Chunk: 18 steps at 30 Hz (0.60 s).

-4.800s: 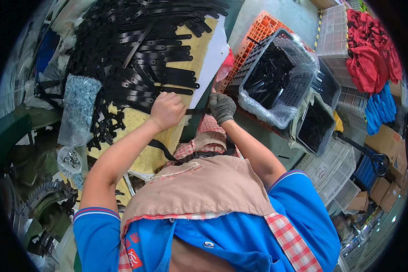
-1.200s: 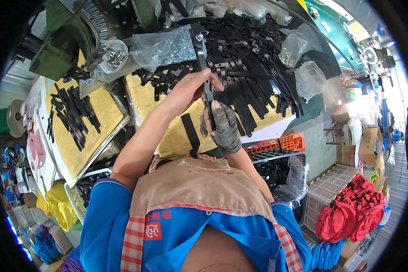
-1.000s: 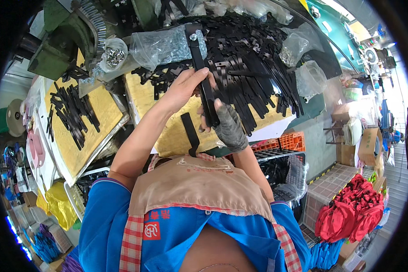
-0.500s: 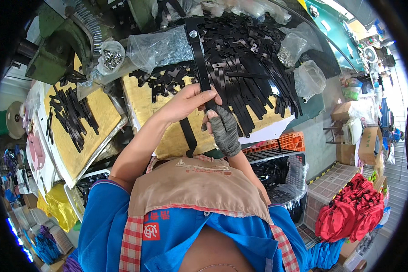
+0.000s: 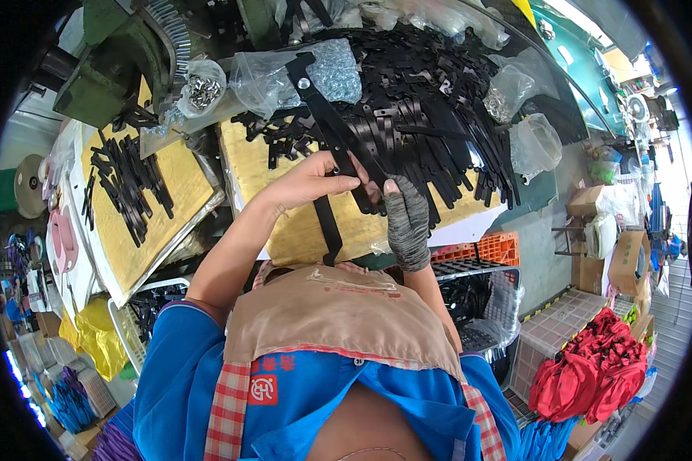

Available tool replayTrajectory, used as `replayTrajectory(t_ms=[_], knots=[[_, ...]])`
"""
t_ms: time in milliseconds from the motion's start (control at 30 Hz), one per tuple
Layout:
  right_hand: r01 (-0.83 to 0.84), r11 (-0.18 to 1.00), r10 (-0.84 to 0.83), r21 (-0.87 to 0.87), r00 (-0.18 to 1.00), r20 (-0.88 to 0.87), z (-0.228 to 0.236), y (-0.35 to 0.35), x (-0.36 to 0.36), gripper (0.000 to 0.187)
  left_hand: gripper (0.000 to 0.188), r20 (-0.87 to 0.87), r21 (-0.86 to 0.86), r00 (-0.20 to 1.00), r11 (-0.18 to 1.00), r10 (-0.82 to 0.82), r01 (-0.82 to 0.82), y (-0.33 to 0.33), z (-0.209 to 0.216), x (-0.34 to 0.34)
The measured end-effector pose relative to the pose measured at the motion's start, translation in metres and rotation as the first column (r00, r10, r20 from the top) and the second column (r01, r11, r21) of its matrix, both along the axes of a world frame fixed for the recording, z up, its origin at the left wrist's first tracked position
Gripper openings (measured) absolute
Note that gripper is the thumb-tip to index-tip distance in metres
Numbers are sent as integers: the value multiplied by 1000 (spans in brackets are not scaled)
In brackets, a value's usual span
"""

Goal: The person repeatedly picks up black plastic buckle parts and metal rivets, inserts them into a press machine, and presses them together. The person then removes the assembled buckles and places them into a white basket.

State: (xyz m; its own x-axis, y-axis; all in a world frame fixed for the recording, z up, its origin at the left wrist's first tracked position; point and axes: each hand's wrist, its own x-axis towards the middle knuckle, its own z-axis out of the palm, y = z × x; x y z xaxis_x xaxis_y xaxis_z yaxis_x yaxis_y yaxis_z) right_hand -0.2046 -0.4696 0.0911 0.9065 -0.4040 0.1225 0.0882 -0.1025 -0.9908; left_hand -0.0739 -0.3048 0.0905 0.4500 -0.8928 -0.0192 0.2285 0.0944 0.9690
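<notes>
From here: blue shirt (image 5: 304, 388) carries red characters (image 5: 277, 362) and a red-and-white square badge (image 5: 263, 389). Apron (image 5: 331, 323) print is too small to read.

Blue shirt (image 5: 307, 388) — tan apron (image 5: 338, 319), grey glove (image 5: 407, 228)

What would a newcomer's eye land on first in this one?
Probably the bright red cloth bundle at the lower right. Next, the heap of black strips at upper centre, some reaching over a yellow board. Near the middle, the bare left hand and grey-gloved right hand hold a pair of black bars, angled apart.
</notes>
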Motion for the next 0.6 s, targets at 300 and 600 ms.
replayTrajectory(t_ms=[300,600], knots=[[131,945,-120,300,991,-56,1,-29,4,42,51,-465,-70,877,983,120,-171,35,-9,3],[193,951,-202,241,979,10,1,-76,-2,47,21,-221,184,947,964,231,-192,79,-24,-10]])
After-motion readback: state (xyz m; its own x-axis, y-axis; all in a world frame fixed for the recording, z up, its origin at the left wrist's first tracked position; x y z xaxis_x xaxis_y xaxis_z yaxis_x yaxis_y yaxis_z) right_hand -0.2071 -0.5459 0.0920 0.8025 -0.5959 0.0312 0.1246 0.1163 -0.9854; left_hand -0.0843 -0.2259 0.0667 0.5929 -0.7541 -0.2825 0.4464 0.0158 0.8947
